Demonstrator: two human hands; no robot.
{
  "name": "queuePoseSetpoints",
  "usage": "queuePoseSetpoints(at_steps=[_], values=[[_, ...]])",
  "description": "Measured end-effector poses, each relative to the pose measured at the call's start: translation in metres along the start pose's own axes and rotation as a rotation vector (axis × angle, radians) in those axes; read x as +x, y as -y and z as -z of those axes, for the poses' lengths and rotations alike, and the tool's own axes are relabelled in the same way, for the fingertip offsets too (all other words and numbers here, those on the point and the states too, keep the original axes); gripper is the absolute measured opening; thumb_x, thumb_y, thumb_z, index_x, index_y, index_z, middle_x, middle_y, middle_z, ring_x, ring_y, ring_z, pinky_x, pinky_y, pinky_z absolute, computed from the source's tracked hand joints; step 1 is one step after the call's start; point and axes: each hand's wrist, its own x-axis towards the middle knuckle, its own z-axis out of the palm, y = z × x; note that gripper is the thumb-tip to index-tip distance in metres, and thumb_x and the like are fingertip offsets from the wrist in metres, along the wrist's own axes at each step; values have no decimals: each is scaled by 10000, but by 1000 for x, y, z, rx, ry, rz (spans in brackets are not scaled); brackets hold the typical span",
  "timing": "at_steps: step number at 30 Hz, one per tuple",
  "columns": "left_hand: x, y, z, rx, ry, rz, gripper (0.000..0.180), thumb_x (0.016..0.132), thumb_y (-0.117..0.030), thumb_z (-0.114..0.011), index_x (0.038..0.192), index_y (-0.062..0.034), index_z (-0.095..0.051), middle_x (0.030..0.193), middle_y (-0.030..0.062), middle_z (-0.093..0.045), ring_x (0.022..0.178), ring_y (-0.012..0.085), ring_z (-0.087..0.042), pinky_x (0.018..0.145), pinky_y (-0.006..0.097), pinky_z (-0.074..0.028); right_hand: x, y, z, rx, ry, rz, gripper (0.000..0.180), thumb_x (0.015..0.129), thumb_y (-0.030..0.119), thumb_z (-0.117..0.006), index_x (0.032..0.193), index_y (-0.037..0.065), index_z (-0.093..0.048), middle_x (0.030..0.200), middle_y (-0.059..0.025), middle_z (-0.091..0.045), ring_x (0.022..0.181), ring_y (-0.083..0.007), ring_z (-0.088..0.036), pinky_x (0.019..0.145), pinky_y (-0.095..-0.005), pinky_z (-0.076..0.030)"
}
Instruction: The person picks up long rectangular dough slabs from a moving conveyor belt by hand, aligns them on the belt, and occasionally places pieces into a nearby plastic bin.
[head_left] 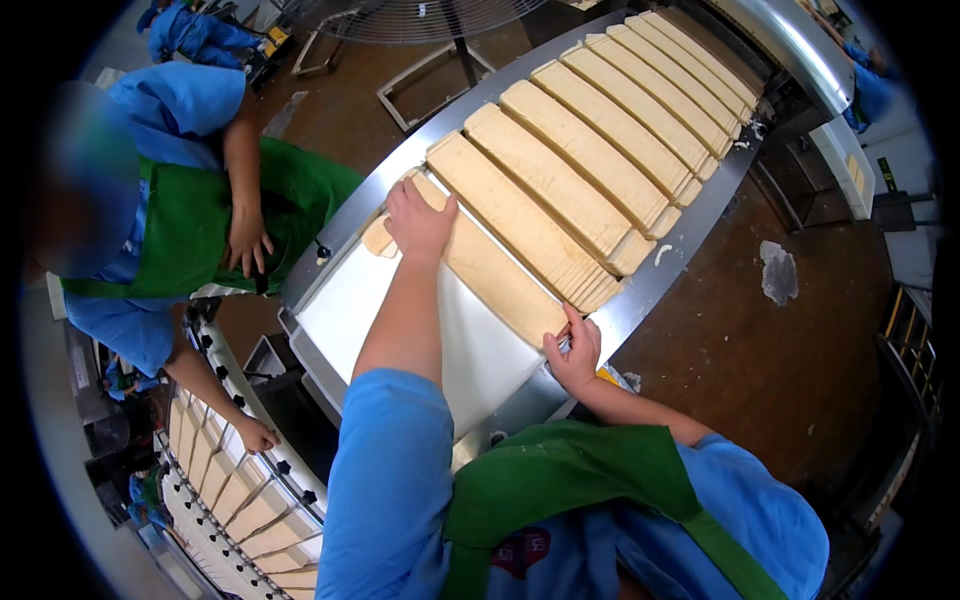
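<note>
A long pale-yellow dough strip (500, 282) lies crosswise on the white belt surface (480, 375), in front of a row of stacked dough strips (525, 222). My left hand (420, 218) rests palm down on its left end, with the fingers stretched out and the thumb apart. At its right end, the fingers and thumb of my right hand (575, 352) close on the corner. A small dark bit shows between those fingers, too small to name. Next to my left hand lies a small loose dough piece (378, 238).
A metal table edge (660, 275) borders the row. On the left stands a co-worker in a green apron (205, 225), one hand on a lower conveyor (225, 480) carrying more dough pieces. A large round fan guard (430, 22) stands beyond the table.
</note>
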Motion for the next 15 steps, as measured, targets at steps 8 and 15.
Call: queuePoseSetpoints(at_steps=[8,15], values=[[-70,72,42,218,-83,333,854,724,-522,-674,1336,12,-411,1329,183,-455,1281,320,-394,952,524,-381,-3,39,19,-8,341,100,534,787,202,-677,1261,12,-519,753,-88,-583,758,-291,-540,738,-404,-403],[-192,164,136,337,56,704,920,667,-681,-675,1249,15,-524,1197,200,-573,1128,356,-542,935,514,-418,20,83,12,-97,888,211,708,760,354,-731,1313,29,-429,941,-228,-637,914,-386,-630,813,-458,-502]])
